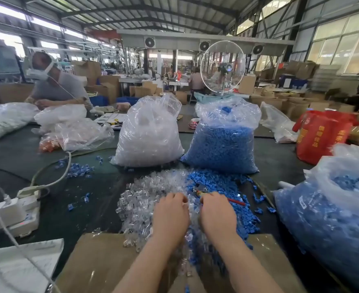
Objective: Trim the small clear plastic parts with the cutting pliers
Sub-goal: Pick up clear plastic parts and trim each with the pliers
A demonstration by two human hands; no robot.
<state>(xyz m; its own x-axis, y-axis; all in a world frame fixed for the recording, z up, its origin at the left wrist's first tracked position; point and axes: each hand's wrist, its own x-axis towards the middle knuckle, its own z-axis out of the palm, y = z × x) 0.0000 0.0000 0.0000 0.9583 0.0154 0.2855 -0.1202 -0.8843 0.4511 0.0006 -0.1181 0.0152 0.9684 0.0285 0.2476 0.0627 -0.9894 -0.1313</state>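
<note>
Dark table, bag of clear parts, bag of blue parts

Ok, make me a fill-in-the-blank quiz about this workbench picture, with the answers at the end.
1. The cutting pliers with red handles are held in the ___ hand.
2. The left hand rests on the pile of ___ parts.
3. The tall bag behind the right hand is filled with ___ parts.
4. Behind that bag stands a round ___ on a pole.

Answers: right; clear; blue; fan
</note>
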